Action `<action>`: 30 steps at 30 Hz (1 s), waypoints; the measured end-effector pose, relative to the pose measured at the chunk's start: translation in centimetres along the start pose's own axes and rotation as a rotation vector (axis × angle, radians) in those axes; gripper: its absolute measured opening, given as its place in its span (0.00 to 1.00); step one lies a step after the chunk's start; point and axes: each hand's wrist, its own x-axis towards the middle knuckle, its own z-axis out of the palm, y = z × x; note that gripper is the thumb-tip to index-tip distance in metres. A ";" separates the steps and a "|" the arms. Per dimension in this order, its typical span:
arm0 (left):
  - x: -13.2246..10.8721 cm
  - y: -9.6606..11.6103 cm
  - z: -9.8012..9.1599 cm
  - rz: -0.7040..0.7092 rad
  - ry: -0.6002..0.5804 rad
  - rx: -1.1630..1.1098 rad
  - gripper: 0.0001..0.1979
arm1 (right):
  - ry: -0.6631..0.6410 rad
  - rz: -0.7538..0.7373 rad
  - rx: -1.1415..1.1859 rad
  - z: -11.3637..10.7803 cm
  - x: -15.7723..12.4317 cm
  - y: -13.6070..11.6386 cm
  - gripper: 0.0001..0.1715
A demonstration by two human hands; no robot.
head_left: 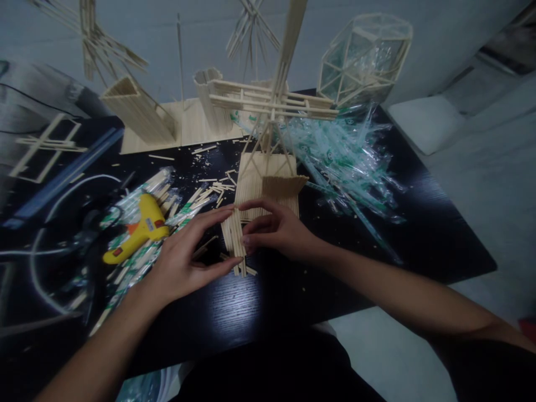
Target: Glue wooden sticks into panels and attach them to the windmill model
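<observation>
A small flat bundle of wooden chopsticks (237, 237) lies between my hands near the table's front, with a few loose ends showing beneath it. My left hand (184, 254) holds it from the left, index fingertip at the far end and thumb by the near end. From the right, my right hand (278, 229) pinches it, index finger at the top and thumb lower along the side. Just beyond stands a stick-built windmill model (272, 103) on a slatted wooden base (251, 184).
A yellow glue gun (144, 229) rests on wrapped chopsticks (125, 285) at the left, near a white cable (36, 245). Crumpled plastic wrappers (343, 151) spread over the right side. Stick towers (140, 114) and an octagonal stick wheel (364, 58) stand behind. Broken stick pieces (221, 187) are scattered mid-table.
</observation>
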 end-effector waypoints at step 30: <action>0.5 0.0 -0.3 0.079 0.033 0.087 0.39 | 0.022 -0.014 -0.014 0.0 0.0 -0.2 0.33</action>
